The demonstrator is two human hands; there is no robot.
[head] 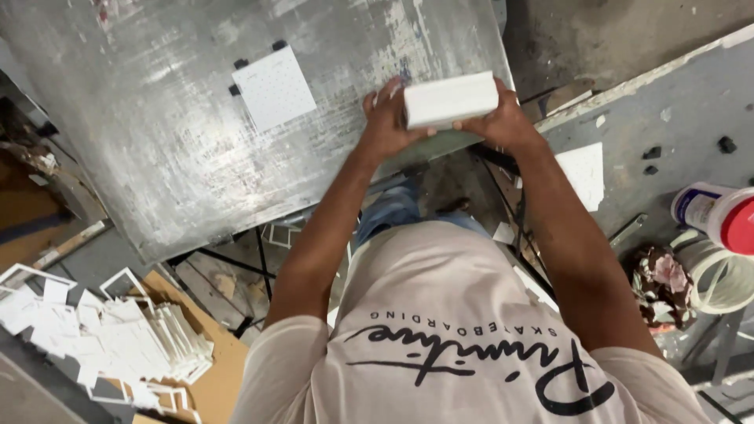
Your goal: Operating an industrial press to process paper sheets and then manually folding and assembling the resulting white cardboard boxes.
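A thick white stack of cards is held edge-on over the near edge of a grey metal table. My left hand grips its left end and my right hand grips its right end. One white square card lies flat on the table to the left, bordered by small black stops. Both forearms reach out from my light shirt at the bottom of the view.
A heap of white cards and cut frames lies on brown board at the lower left. On the right, a second grey surface carries a white sheet and black bits. A white jar with a red lid and a dirty rag sit at the right.
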